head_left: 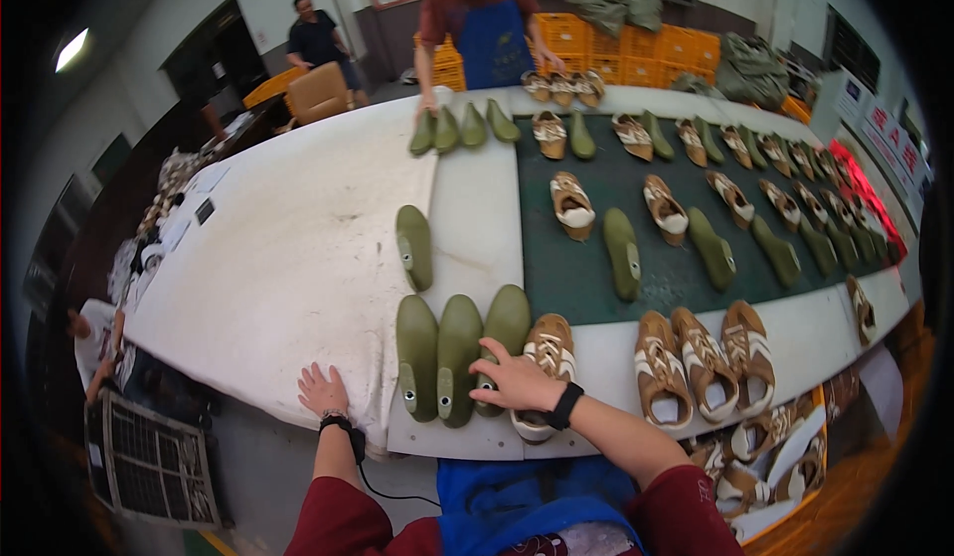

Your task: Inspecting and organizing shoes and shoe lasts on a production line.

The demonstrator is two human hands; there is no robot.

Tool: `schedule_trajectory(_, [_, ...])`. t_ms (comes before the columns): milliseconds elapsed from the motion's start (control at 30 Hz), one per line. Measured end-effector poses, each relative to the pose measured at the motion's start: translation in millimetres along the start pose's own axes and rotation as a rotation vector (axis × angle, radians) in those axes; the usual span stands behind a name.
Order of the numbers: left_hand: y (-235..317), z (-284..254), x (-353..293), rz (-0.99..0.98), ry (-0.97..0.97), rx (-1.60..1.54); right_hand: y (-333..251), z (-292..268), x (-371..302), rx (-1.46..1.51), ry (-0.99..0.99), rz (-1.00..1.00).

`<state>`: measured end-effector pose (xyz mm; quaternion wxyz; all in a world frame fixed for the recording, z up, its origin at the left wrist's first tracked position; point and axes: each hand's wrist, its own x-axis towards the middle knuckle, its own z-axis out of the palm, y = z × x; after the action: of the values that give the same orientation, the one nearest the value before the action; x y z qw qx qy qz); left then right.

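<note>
Three green shoe lasts stand in a row at the table's near edge: a left one (416,342), a middle one (458,342) and a right one (508,316). My right hand (517,379) lies over the right last, its fingers curled on the last's near part. Just right of it, partly behind my hand and wrist, is a brown and white sneaker (549,342). Farther back lies a single green last (413,248). My left hand (323,391) rests open, fingers spread, on the white cloth-covered tabletop (288,288), holding nothing.
A green conveyor belt (571,278) at right carries rows of sneakers and lasts. Three sneakers (703,362) stand on its near ledge, above a crate of shoes (765,457). Across the table, a co-worker in a blue apron (497,44) touches a far row of lasts (474,127).
</note>
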<state>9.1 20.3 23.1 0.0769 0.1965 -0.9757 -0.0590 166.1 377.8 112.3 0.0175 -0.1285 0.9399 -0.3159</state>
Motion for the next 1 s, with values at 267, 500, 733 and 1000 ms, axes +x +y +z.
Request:
schedule_trajectory(267, [-3.1, 4.2, -0.1, 0.004, 0.090, -0.107, -2.5, 3.0, 5.5, -0.034, 0.004, -0.045])
schedule_trajectory(500, [-1.1, 5.7, -0.1, 0.015, 0.105, -0.135, -1.5, 0.3, 7.7, -0.029, 0.001, -0.034])
schedule_trajectory(733, [-0.9, 6.1, -0.3, 0.016, 0.111, -0.134, -1.4, 0.1, 6.6, -0.033, -0.015, -0.030])
schedule_trajectory(1000, [-3.2, 10.3, 1.9, 0.023, 0.134, -0.130, 2.0, 5.7, 7.1, -0.046, 0.025, -0.048])
